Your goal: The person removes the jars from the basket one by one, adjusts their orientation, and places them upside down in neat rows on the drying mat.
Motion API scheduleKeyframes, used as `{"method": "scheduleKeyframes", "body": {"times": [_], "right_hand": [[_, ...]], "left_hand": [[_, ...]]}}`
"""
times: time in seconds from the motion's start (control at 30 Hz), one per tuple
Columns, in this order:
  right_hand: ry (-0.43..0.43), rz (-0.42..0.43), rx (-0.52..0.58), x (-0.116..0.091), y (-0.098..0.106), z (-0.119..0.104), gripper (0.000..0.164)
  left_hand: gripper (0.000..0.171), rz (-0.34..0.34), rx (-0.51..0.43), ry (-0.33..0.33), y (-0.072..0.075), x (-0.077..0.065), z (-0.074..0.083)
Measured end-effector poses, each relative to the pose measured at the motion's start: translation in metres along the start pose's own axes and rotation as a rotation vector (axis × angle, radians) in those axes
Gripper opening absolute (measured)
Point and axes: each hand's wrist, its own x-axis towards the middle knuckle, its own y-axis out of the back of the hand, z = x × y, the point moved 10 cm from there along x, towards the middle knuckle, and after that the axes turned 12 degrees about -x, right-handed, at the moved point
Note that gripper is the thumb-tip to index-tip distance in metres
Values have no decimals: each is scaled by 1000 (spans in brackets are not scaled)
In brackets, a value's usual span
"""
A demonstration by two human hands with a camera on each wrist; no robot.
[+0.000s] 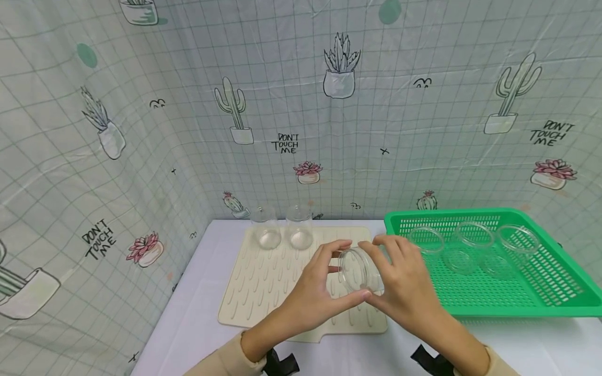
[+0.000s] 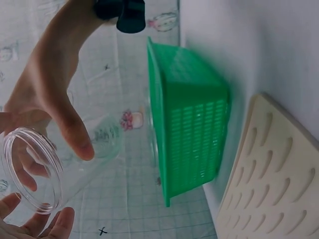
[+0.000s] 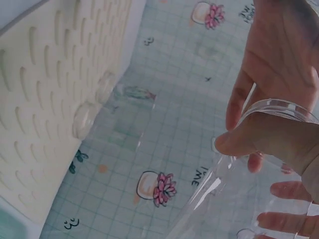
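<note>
A clear jar (image 1: pixel 361 269) with a ridged rim lies sideways in the air between both hands, above the mat. My left hand (image 1: pixel 310 292) holds it around the rim end, fingers above and thumb below. My right hand (image 1: pixel 404 282) grips its body from the right, and the two thumbs meet beneath it. In the left wrist view the jar's open rim (image 2: pixel 55 172) faces the left fingers (image 2: pixel 62 224). The right wrist view shows the right thumb (image 3: pixel 249 137) across the jar close to its rim.
Two clear jars (image 1: pixel 299 232) stand at the back of a cream drying mat (image 1: pixel 263 292) with raised ridges. On the right a green basket (image 1: pixel 494 308) holds several more clear jars (image 1: pixel 475 237). A printed cloth (image 1: pixel 376 120) hangs behind the white table (image 1: pixel 188 318).
</note>
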Motion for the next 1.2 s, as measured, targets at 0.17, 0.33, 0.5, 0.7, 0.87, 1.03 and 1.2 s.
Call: {"method": "scheduleKeyframes", "body": {"times": [0.17,0.33,0.5,0.7,0.87,1.03,1.2], "right_hand": [[16,2,-9,2,-1,-5,90],[24,3,-18,3,-1,-9,90],[29,-1,-30,4,-2,-12,89],[27,-10,-44,5,-3,-13,86],[22,-11,-49,5,-4,-13,84],[17,-22,-49,5,-6,-12,86],[9,-41,-14,6,-7,-9,91]], "left_hand": [[70,6,-10,-16,0,1,-1],[67,3,-24,-18,1,2,-2],[66,4,-35,9,2,3,-4],[65,14,-61,38,4,3,-9],[65,15,-82,49,4,4,-10],[63,20,-90,44,6,5,-10],[63,22,-104,43,10,6,-11]]}}
